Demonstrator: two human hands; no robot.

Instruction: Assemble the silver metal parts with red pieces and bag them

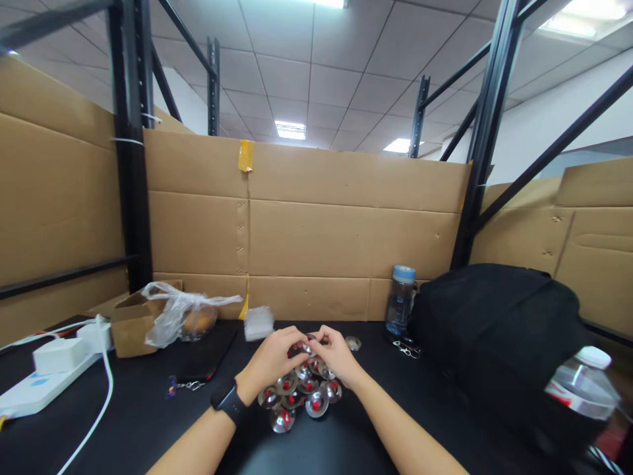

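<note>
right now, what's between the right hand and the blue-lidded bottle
In the head view, one round metal piece lies on the black tabletop between them, nearer the right hand.

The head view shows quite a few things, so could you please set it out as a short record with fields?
Left hand: fingertips on a shiny piece, partly hidden; the left hand has a dark watch at its wrist
Right hand: the right hand meets the left at that piece
Below hands: cluster of round metal discs with red on them
Apart: one disc beyond the right hand
Right side: blue-lidded bottle, black bag
Left side: white power strip, cardboard box
Surface: black tabletop
</note>
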